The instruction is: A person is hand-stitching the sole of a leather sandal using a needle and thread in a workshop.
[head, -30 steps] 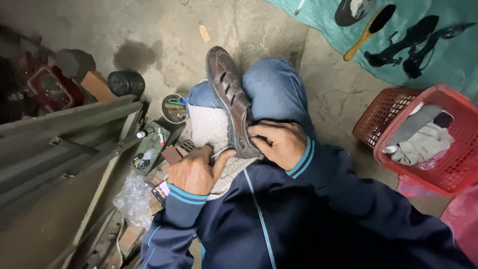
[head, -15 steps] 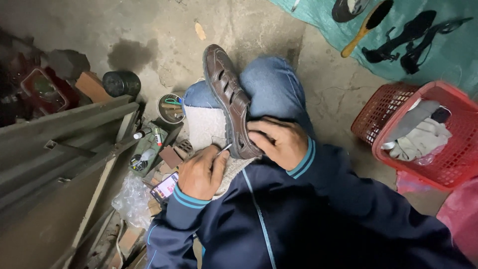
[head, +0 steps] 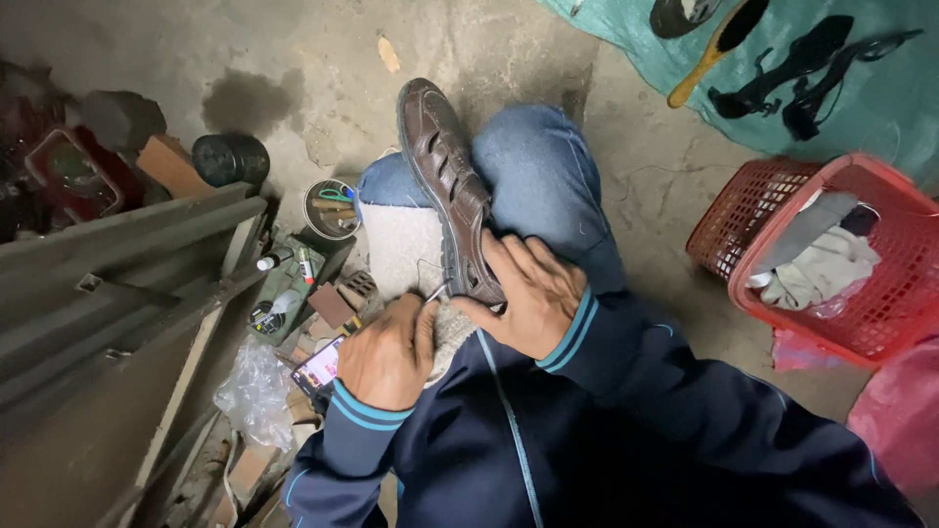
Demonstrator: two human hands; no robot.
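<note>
Cracked, stained concrete floor; teal tarp upper right; grey metal frame at left; dim light.

left hand fisted, apparently pinching | right hand curled, clasping

A makeshift cobbler's workshop on bare cracked concrete floor: left of the fingers sits a round tin of tools; beyond them, black strappy sandals on teal tarpaulin.
</note>
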